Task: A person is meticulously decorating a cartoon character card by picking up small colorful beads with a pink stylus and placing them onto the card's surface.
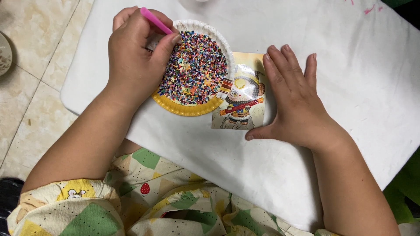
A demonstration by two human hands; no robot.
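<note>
My left hand (pixel 135 57) is closed around a pink pen-like stick (pixel 155 20), its tip pointing down into a paper plate (pixel 186 109) with a yellow rim, heaped with several tiny multicoloured beads (pixel 197 67). My right hand (pixel 295 102) lies flat with fingers together, pressing on the right edge of a small square picture card (pixel 240 94). The card shows a cartoon figure partly covered with beads and sits against the plate's right side. Both rest on a white table (pixel 341 57).
The table's rounded left edge (pixel 65 94) stands over a beige tiled floor (pixel 30 65). My lap, in yellow and green patterned cloth (pixel 166 196), is under the near edge. Pink marks (pixel 369 8) dot the far right of the table.
</note>
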